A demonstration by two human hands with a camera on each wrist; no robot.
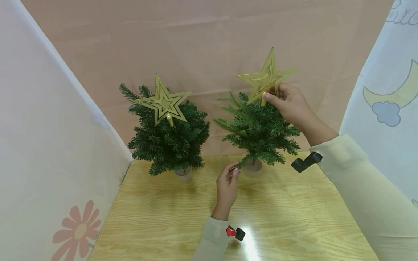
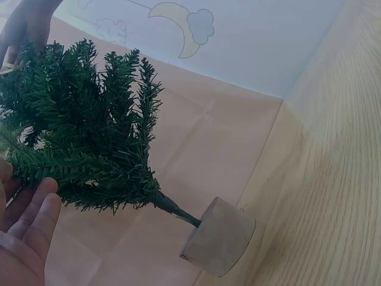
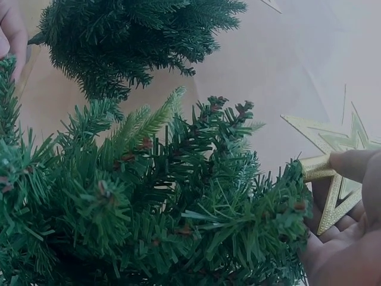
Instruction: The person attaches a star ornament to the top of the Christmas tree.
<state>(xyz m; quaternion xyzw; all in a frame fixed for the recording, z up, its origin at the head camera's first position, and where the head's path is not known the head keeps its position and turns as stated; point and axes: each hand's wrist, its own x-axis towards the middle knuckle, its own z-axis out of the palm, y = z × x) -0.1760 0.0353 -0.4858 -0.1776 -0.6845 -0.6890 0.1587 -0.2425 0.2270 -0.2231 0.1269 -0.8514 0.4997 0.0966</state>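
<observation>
My right hand (image 1: 292,103) pinches a gold star tree topper (image 1: 268,74) low down, thumb on its short tube. In the right wrist view, this star (image 3: 324,134) has its tube end right at the tip of the right Christmas tree (image 1: 261,130). My left hand (image 1: 228,185) is at that tree's lower front, thumb and forefinger pinching the tip of a low branch (image 1: 245,160). Its other fingers (image 2: 44,217) are loosely bent below the foliage. The tree stands on a round wooden base (image 2: 220,235).
A second small Christmas tree (image 1: 169,141) stands to the left, with a matching gold star (image 1: 164,103) leaning on its top. Both trees are near the back of the wooden table (image 1: 156,217). Pinkish cloth (image 1: 196,43) hangs behind, with pale printed cloths (image 1: 65,127) at both sides.
</observation>
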